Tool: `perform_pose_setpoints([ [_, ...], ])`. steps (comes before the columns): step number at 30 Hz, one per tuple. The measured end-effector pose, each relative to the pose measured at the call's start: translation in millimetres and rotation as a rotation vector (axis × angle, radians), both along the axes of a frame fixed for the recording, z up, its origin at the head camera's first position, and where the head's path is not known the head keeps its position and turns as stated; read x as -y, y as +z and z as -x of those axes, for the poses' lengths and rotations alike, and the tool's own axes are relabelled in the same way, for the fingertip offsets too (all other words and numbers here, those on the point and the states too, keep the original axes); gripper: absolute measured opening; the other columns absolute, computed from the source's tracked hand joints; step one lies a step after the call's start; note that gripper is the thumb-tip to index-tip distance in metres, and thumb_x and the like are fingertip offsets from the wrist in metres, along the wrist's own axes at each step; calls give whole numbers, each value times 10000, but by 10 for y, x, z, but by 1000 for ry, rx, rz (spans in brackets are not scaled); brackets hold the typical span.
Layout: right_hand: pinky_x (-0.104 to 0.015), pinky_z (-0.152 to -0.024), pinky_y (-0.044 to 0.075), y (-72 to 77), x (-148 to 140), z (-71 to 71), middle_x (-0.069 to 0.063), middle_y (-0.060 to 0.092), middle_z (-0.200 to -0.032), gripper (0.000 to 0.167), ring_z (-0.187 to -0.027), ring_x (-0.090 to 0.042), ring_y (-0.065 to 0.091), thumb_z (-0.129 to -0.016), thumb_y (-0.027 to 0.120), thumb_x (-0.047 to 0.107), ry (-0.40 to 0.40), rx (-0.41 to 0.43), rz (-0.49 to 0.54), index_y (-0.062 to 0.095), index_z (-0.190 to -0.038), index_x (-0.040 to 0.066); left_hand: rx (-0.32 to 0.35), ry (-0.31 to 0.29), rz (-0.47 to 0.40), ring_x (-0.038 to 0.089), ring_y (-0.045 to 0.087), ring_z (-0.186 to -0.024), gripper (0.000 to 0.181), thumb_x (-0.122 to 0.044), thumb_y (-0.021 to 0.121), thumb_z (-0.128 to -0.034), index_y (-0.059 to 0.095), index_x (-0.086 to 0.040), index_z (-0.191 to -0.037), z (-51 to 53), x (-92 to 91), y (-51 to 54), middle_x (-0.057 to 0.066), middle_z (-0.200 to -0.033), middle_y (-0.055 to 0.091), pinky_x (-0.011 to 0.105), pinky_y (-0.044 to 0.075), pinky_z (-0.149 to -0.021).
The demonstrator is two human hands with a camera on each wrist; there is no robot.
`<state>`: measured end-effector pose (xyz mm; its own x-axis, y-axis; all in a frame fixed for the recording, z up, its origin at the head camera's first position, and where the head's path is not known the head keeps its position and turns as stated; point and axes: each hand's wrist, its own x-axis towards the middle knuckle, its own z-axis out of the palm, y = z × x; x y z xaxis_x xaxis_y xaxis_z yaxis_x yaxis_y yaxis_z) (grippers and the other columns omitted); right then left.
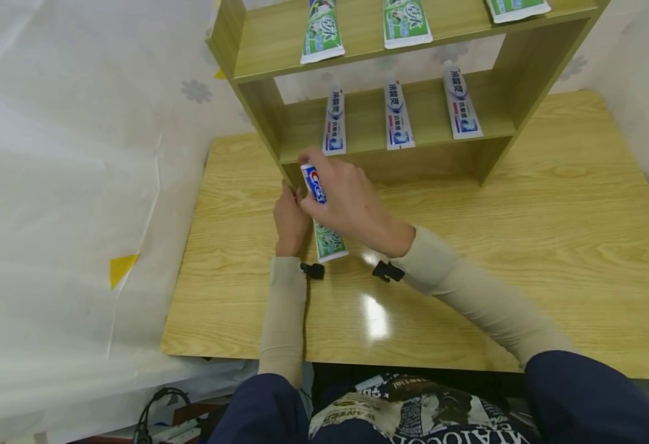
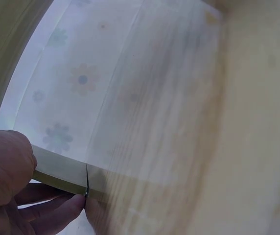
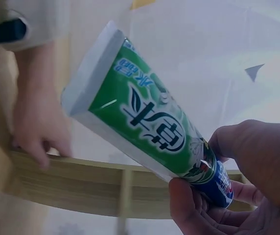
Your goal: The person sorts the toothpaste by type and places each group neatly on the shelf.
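Note:
A green-and-white toothpaste tube (image 3: 145, 112) with a blue Crest end (image 1: 314, 184) is held in my right hand (image 1: 352, 197), thumb and fingers around its blue end. In the head view its green, flat end (image 1: 330, 242) points toward me. My left hand (image 1: 291, 222) grips the lower left edge of the wooden shelf (image 1: 266, 132). The left wrist view shows the fingers (image 2: 57, 213) pinching a board's edge. Seen from the right wrist, the left hand (image 3: 42, 117) is at the shelf's edge, apart from the tube.
Several white-and-blue toothpaste tubes (image 1: 398, 117) lie on the shelf's middle board, and green tubes (image 1: 406, 23) lie on the upper one. The shelf stands on a wood-grain table (image 1: 524, 259). Pale sheeting (image 1: 69, 185) covers the left side. Cables (image 1: 152, 410) hang below the table's front.

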<state>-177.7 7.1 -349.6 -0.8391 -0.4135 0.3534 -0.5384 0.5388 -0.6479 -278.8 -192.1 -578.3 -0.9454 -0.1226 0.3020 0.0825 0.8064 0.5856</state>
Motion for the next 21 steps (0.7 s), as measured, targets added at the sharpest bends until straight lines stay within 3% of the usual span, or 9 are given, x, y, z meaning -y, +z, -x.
perform_pose_setpoints([
  [4, -304, -576, 496, 331, 16, 52, -93, 653, -964, 497, -721, -207, 609, -975, 644, 67, 12, -48, -26, 504, -1452, 75, 3, -31, -18, 236, 576, -623, 383, -416, 461, -1157, 547, -118, -1383, -1, 27, -33, 100, -784, 642, 439, 462, -545],
  [5, -308, -598, 510, 406, 22, 67, -96, 657, -981, 499, -749, -209, 617, -981, 637, 77, 14, -59, -36, 497, -1460, 79, 3, -44, -29, 214, 561, -600, 419, -417, 459, -1159, 530, -136, -1461, -9, 35, -40, 82, -769, 632, 415, 445, -529],
  [9, -313, -697, 549, 630, 60, 134, -111, 695, -1096, 490, -867, -209, 641, -1003, 636, 102, 6, -98, -56, 487, -1469, 83, -4, -74, -52, 174, 550, -589, 387, -459, 491, -1139, 515, -199, -1425, -23, 44, -39, 49, -766, 629, 381, 442, -531],
  [13, -302, -721, 552, 770, 101, 194, -118, 712, -1136, 477, -897, -203, 659, -1016, 629, 108, -2, -117, -61, 484, -1471, 84, 4, -51, -14, 217, 602, -623, 361, -414, 569, -1093, 506, -135, -1313, -5, 30, -18, 81, -820, 674, 441, 499, -555],
  [21, -269, -708, 512, 1022, 153, 279, -101, 699, -1111, 470, -879, -184, 639, -1029, 594, 128, -18, -153, -101, 475, -1481, 80, 27, -7, 36, 403, 767, -828, 357, -285, 516, -1106, 518, -90, -1405, 14, -12, 3, 190, -977, 769, 594, 588, -671],
])
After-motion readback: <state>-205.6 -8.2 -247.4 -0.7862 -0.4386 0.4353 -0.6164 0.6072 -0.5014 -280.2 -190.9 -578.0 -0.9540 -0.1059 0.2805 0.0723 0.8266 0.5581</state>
